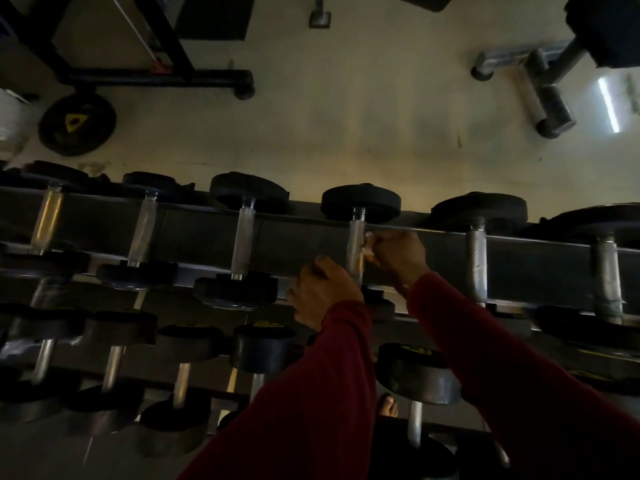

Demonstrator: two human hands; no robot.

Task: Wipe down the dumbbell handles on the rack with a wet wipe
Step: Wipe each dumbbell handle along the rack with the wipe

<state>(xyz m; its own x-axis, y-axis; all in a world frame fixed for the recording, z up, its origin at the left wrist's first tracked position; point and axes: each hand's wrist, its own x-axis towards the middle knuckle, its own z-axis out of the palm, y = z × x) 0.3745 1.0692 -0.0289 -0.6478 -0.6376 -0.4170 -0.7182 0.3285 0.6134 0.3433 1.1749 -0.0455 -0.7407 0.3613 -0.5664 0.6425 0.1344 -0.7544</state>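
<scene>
A dark dumbbell rack (pixel 433 251) runs across the view with several black dumbbells on two tiers. One top-tier dumbbell has a knurled silver handle (pixel 356 237) at the centre. My right hand (pixel 398 252) holds a crumpled white wet wipe (pixel 367 244) pressed against the right side of that handle. My left hand (pixel 323 292) grips the lower end of the same dumbbell, near its front head, which my hand and sleeve hide. Both arms wear dark red sleeves.
Neighbouring handles stand at left (pixel 246 242) and right (pixel 476 261). Beyond the rack lies pale floor with a loose weight plate (pixel 77 124), a black machine frame (pixel 156 77) and a bench base (pixel 533 88). A bare foot (pixel 388 407) shows below.
</scene>
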